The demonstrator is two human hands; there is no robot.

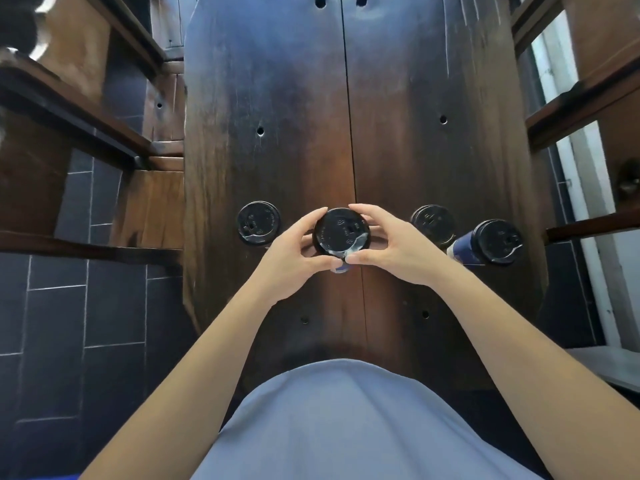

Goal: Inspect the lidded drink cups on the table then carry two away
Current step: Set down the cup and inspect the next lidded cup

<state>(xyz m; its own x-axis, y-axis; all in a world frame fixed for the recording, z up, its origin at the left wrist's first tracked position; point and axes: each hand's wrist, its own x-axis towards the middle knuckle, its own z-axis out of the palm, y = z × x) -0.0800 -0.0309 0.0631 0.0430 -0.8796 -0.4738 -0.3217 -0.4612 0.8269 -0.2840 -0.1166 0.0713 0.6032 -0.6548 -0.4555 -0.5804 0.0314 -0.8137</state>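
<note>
Held cup (341,233): centre of the row, over the dark wood surface (277,98), near its front edge; can't tell if lifted or resting.
L hand (294,252): fingers curled round cup's left side, thumb at near rim.
R hand (391,245): fingers curled round right side, thumb tip meeting L thumb at near rim.
Look: black plastic lid w/ embossed marks and sip tab; clear film or tape across near-right edge of lid; blue wall just visible under thumbs.
Other cups: far-left cup (259,227), right cup (433,221), far-right cup (491,242) w/ blue-and-white wall; all black-lidded, upright on surface.
Handling (est.): prob. paper wall, soft, dents if squeezed; lid could pop; fill unknown, so weight unknown.
Grip pt (est.): wall just below lid rim, not lid alone; keep upright.
</note>
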